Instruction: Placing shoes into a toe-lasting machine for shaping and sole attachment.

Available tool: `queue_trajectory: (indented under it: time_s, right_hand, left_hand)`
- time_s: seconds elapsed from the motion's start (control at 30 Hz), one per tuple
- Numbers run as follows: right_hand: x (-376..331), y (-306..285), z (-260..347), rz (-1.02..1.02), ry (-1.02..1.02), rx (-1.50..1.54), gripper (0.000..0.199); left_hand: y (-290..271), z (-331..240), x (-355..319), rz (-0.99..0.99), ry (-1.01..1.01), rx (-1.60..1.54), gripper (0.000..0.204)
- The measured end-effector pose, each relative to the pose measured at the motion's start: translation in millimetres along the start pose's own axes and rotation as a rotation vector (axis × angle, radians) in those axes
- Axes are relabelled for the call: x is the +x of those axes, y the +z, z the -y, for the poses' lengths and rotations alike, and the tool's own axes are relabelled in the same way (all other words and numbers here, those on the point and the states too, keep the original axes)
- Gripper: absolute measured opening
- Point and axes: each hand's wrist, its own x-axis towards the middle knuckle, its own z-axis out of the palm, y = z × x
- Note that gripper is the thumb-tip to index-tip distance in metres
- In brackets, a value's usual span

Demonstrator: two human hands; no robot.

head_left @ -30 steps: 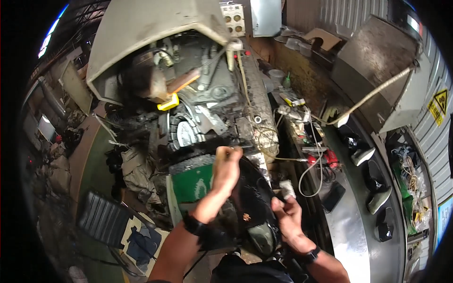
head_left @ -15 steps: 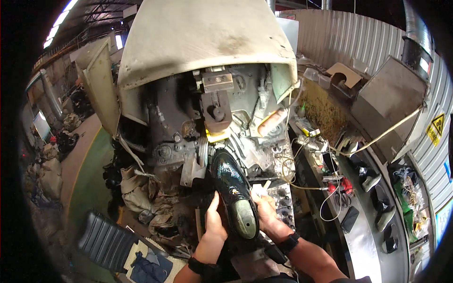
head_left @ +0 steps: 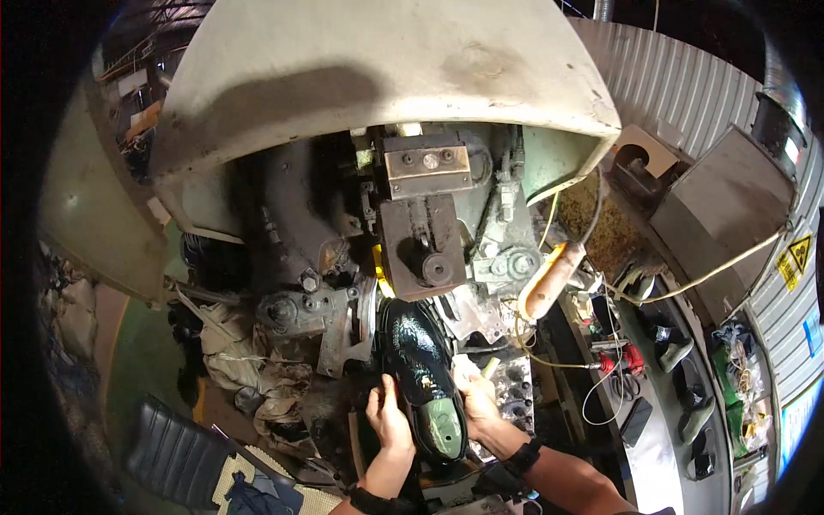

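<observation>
A glossy black shoe upper (head_left: 415, 348) sits on a pale green shoe last (head_left: 445, 427), its toe pointing away from me. The toe end is up against the front of a machine, just below a dark metal block (head_left: 421, 249). My left hand (head_left: 391, 421) holds the shoe's left side, thumb raised along it; its other fingers are partly hidden. On the opposite side, my right hand (head_left: 482, 405) grips the shoe near the heel. Something whitish shows at its fingertips, too unclear to name.
A large cream hood (head_left: 386, 60) overhangs the machine. A wooden-handled tool (head_left: 549, 281) hangs right of the block. Farther right are a red tool (head_left: 629, 358), a phone (head_left: 636, 422) and a rack with dark shoes (head_left: 693, 378). A black chair (head_left: 176, 451) stands at lower left.
My view has moved closer to the machine, so the hood and block look larger. Both hands keep their hold on the shoe, whose toe now appears directly beneath the block.
</observation>
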Motion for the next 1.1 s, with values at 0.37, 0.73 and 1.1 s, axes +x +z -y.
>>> queue_trajectory:
  time_s: [0.37, 0.73, 1.1]
  right_hand:
    - [20, -22, -24, 0.175, -0.027, 0.092, 0.024]
    - [-5, -4, -13, 0.155, 0.079, 0.180, 0.032]
    - [-11, -87, 62, 0.216, 0.123, -0.416, 0.039]
  left_hand:
    - [-16, 49, 19, 0.097, 0.149, -0.005, 0.024]
    - [-15, 31, 1, 0.101, 0.047, 0.065, 0.032]
    - [-119, -8, 35, -0.126, 0.383, 0.399, 0.018]
